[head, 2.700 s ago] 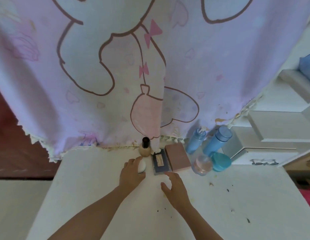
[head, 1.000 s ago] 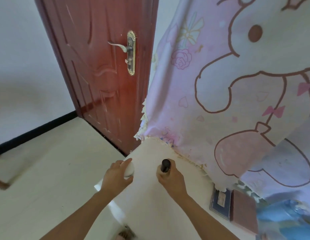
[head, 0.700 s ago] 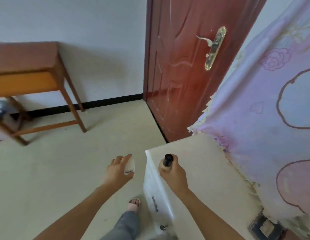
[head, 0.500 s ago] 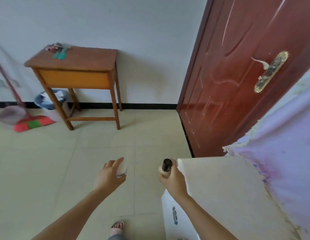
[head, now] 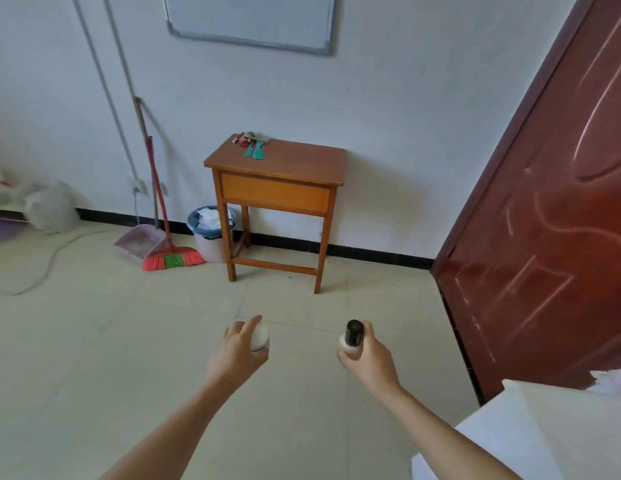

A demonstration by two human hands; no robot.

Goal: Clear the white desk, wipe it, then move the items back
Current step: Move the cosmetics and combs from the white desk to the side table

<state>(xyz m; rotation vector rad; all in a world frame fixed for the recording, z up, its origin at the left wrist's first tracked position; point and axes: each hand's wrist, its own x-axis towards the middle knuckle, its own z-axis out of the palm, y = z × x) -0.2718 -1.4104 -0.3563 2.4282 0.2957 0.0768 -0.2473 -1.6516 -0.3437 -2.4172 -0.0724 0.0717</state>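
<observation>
Head view, left hand (head: 237,356) jar (head: 260,338), right hand (head: 370,360) bottle (head: 352,337); open floor (head: 122,341)

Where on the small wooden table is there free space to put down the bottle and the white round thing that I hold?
The top of the wooden table is bare along its front edge and across its whole right half, back to the wall. Only the back left corner is crowded: two green items lie there, with a small pile behind them.
</observation>
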